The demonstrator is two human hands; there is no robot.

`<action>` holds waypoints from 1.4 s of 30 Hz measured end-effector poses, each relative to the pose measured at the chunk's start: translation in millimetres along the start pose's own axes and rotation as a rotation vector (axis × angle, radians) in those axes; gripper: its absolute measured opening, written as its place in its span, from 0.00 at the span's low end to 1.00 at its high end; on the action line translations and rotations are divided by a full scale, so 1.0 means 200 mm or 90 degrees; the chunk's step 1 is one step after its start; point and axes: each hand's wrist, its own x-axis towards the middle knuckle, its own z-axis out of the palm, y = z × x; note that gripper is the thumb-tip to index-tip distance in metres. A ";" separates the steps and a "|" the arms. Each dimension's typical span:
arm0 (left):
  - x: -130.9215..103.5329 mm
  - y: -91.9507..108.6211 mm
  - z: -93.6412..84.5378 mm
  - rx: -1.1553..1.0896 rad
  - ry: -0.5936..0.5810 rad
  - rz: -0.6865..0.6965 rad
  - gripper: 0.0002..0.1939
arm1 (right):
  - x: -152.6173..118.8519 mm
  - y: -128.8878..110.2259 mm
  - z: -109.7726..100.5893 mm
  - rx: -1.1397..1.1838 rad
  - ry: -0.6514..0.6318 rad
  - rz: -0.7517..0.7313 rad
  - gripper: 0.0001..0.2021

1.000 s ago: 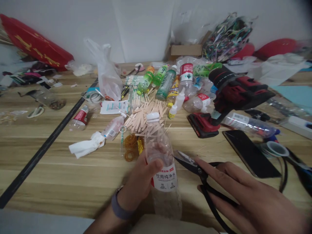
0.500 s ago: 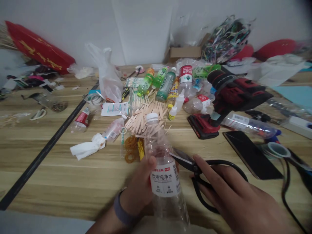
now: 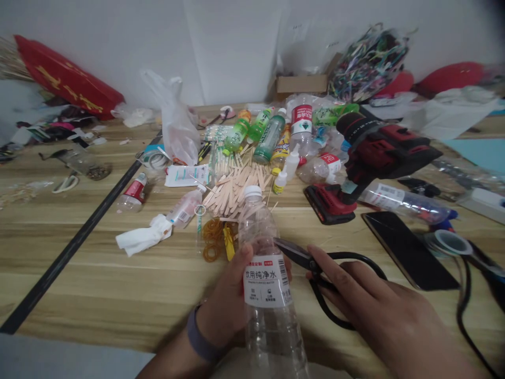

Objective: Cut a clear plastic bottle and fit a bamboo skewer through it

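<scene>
My left hand (image 3: 226, 295) is wrapped round a clear plastic water bottle (image 3: 268, 326) with a white cap and a white label; its thumb presses the bottle just above the label's left edge. The bottle's top leans away from me. In my right hand (image 3: 366, 295) is a pair of black-handled scissors (image 3: 311, 265). The dark blades point left, and their tips meet the bottle's side a little above the label. Whether the tips pierce the plastic I cannot tell. Past the bottle's cap lies a heap of wooden craft sticks (image 3: 232, 189).
A red and black cordless drill (image 3: 379, 152) stands at right, behind a black phone (image 3: 410, 250) and a tape roll (image 3: 450, 243). Several drink bottles (image 3: 270, 138) lie at the back. Rubber bands (image 3: 212, 237) and crumpled tissue (image 3: 144, 235) are on the left.
The bottle stands slightly more upright, its cap shifted a little right. The scissors look more closed, with the blades nearer together, and stay against the bottle's side.
</scene>
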 end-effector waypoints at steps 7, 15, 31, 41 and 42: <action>0.00 0.03 0.02 0.011 0.012 -0.037 0.26 | 0.02 0.00 0.00 -0.025 0.013 -0.013 0.24; 0.00 0.01 0.00 0.018 0.015 -0.041 0.27 | 0.04 0.00 -0.02 -0.076 0.042 0.005 0.22; 0.02 -0.05 -0.01 0.029 0.062 0.020 0.29 | -0.01 0.02 0.01 -0.092 0.012 0.061 0.18; 0.02 -0.03 -0.02 -0.025 -0.016 -0.057 0.27 | 0.00 0.07 0.02 -0.074 0.012 -0.028 0.18; 0.03 -0.03 -0.02 -0.017 -0.021 -0.058 0.28 | 0.00 0.08 0.02 -0.073 0.015 -0.032 0.18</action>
